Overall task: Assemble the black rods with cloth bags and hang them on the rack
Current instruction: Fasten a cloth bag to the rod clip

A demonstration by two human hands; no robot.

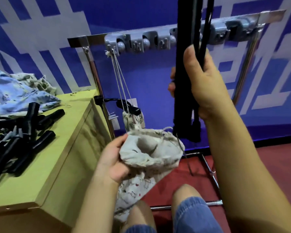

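Fingers of the left hand (114, 163) curl round the gathered mouth of a pale grey drawstring cloth bag with a small printed pattern (146, 158), thumb on its rim, holding the opening upward just above the knees. Right hand (203, 86) grips a bundle of long black rods (186, 64) upright, thumb pressed across the front and fingertips wrapping from behind; the rods' lower ends hang just above and beside the bag's opening. To the left, a yellow-green wooden table (60, 148) bears a heap of short black rods (23, 132) and, further back, a pile of blue and cream printed cloth bags (20, 91). Behind stands a chrome-tube rack (94, 71) with a grey plastic row of clips (141, 42); one small patterned bag (133, 121) hangs from it by pale strings against a blue and white wall (40, 31).
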